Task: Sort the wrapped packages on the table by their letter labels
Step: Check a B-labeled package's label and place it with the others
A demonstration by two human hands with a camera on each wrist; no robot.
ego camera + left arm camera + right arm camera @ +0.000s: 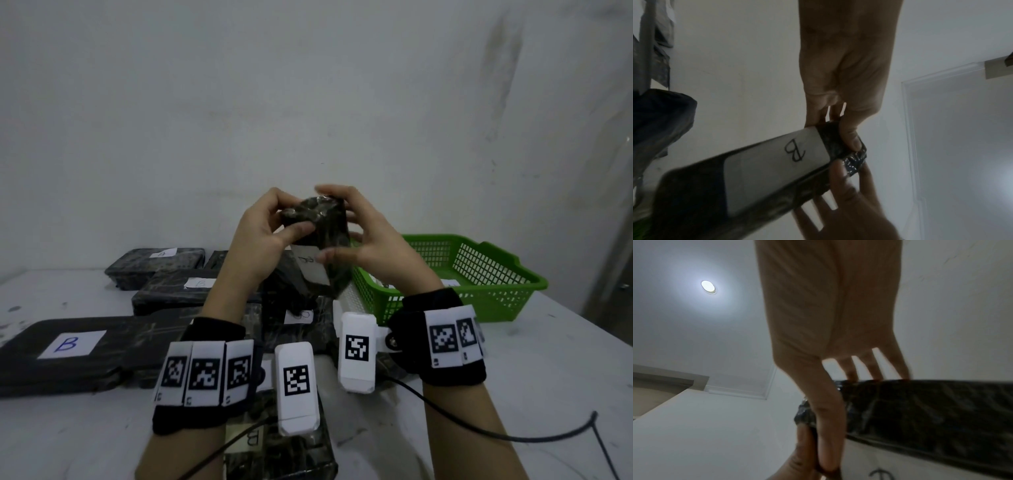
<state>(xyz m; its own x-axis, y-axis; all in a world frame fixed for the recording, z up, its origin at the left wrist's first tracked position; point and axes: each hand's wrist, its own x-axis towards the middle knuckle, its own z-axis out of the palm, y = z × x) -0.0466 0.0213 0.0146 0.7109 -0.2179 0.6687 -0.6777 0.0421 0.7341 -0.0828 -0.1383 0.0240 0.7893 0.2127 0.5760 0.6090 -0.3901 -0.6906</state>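
Package (pixel 323 240) marked B stands nearly upright above the desk (pixel 513 359), long axis vertical, label facing the person, left hand (pixel 263 236) gripping its top, right hand (pixel 370 240) clasping its side.

Table (pixel 513 394): packages (pixel 68 346), seemingly basket (pixel 479 274).

Hand: right hand (pixel 830 331) seen from below, fingers spread against a dark wrapped package (pixel 920 412)
Thumb: lies along the package's near end
Package: shiny, crinkled wrap, tilted
Ceiling: round lit lamp (pixel 708 286)
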